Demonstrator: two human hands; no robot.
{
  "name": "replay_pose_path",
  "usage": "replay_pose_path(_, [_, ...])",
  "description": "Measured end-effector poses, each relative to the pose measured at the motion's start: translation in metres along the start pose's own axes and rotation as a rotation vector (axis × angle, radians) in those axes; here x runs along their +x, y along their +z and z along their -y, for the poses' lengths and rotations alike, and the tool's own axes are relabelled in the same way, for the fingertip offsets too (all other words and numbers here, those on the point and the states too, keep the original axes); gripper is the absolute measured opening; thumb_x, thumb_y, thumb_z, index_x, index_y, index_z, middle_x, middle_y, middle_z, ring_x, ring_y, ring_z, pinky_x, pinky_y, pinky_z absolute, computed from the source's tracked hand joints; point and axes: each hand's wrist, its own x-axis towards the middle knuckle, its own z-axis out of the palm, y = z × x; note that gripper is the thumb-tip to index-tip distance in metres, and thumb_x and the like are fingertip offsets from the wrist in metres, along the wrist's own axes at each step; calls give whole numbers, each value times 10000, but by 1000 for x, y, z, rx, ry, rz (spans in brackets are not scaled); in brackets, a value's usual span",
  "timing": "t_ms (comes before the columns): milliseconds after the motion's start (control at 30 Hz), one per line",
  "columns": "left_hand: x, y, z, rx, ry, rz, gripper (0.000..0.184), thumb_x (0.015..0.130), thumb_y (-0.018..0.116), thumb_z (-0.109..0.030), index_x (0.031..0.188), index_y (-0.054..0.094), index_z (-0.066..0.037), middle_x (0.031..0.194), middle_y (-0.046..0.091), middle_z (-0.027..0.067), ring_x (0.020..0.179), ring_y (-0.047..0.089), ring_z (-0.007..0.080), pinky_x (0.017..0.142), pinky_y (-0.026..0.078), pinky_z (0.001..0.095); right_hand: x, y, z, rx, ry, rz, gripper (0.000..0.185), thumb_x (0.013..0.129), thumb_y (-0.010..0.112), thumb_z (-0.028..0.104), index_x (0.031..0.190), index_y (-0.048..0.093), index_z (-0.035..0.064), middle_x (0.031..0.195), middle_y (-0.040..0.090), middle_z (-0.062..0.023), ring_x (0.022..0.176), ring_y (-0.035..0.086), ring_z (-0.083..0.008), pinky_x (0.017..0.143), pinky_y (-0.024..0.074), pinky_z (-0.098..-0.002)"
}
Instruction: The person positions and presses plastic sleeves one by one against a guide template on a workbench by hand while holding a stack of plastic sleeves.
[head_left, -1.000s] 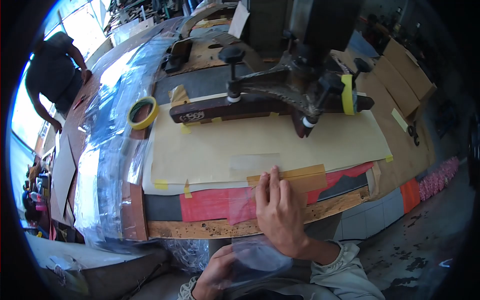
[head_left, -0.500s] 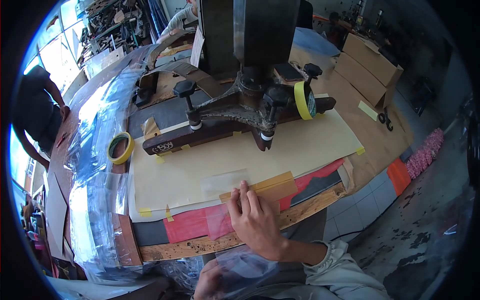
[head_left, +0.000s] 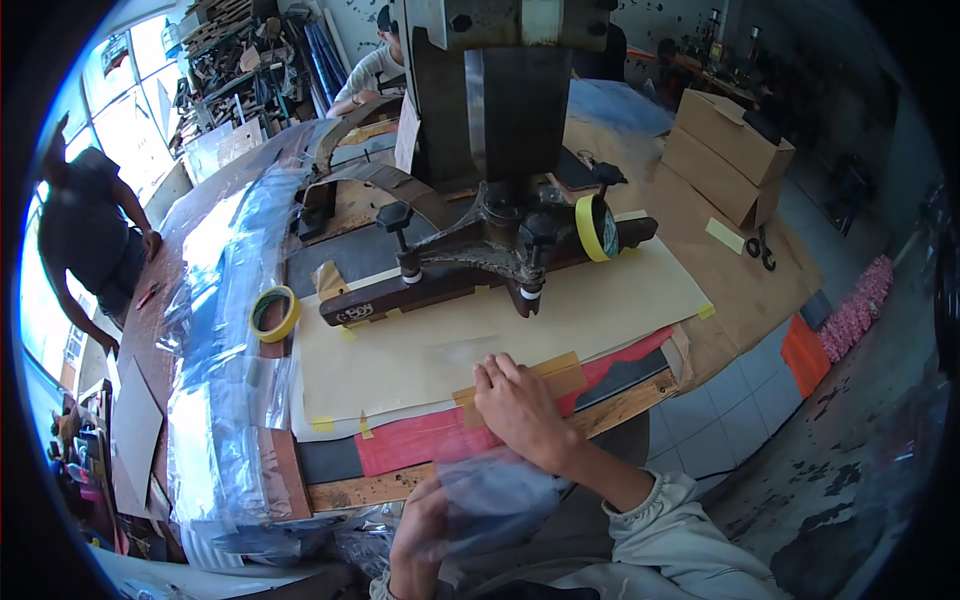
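My right hand rests at the near edge of a cream sheet, its fingers curled together over a tan strip; what they grip, if anything, is hidden. Low in front of me, my left hand holds a clear plastic film, both blurred. Red material shows under the sheet's near edge. Across the sheet lies a dark bar beneath a metal clamp. Small yellow tape pieces sit at the sheet's edges.
A yellow tape roll lies left of the sheet; another hangs on the clamp. Scissors and a cardboard box are at right. One person stands at left, another is at the back.
The view has shifted. The clear film beside the right fingertips has come off the sheet toward me, and my left hand has risen with the plastic. My right fingers have curled in.
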Motion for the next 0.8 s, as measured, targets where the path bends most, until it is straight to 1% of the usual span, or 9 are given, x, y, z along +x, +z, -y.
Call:
replay_pose_path(33, [6,-7,1,-81,-46,35,300,849,522,-56,1127,543,54,1054,607,120,904,616,183,775,521,303,4,0,-1,-9,-9,-23,248,776,527,77,978,590,-53,1014,617,-208,932,589,-252,736,524,-323])
replay_pose_path(67, [8,-8,1,-90,-77,-43,303,845,547,-87,1122,556,36,1018,619,101,870,621,166,735,530,286,7,0,-4,-12,-24,-41,239,777,525,76,970,593,-48,998,622,-199,923,590,-252,737,524,-323])
replay_pose_path(200, [21,-4,2,210,380,42,296,844,556,-111,1106,562,26,909,640,63,673,620,108,513,501,201,22,0,-10,79,-22,-80,201,783,517,72,934,597,-35,933,635,-159,882,592,-253,726,522,-329])
replay_pose_path(267, [33,-9,-7,259,355,65,278,845,552,-116,1086,569,23,857,642,57,595,608,88,434,468,171,31,3,-13,19,-50,-93,183,790,513,73,916,601,-26,908,636,-141,864,592,-251,718,522,-335])
replay_pose_path(367, [46,-20,-18,260,72,7,265,838,546,-110,1063,579,26,879,631,68,656,603,99,503,469,186,41,10,-18,-31,-65,-130,173,796,512,80,901,609,-18,883,638,-126,851,594,-246,709,522,-338])
replay_pose_path(433, [54,-21,-14,11,22,54,275,817,546,-90,1057,585,39,967,613,87,808,599,124,646,481,216,46,15,-20,-42,-67,-154,171,799,515,87,896,613,-14,873,640,-120,845,594,-243,702,523,-339])
replay_pose_path(533, [58,-19,-13,-20,55,87,259,853,520,-109,1052,585,44,919,619,61,744,594,95,622,476,199,51,19,-23,-40,-87,-190,168,804,515,93,891,616,-10,864,641,-109,832,595,-241,690,523,-342])
replay_pose_path(633, [54,-16,-17,-15,33,130,264,843,528,-108,1050,584,47,920,620,65,750,594,103,639,485,218,53,21,-26,-9,-113,-202,165,812,509,95,894,615,-1,854,637,-105,821,593,-245,686,521,-348])
replay_pose_path(800, [58,-6,-8,-156,86,80,243,854,521,-82,1055,575,44,919,614,68,769,604,113,549,494,202,56,20,-30,78,-42,-110,153,816,515,113,900,618,37,843,627,-105,820,588,-255,707,517,-367])
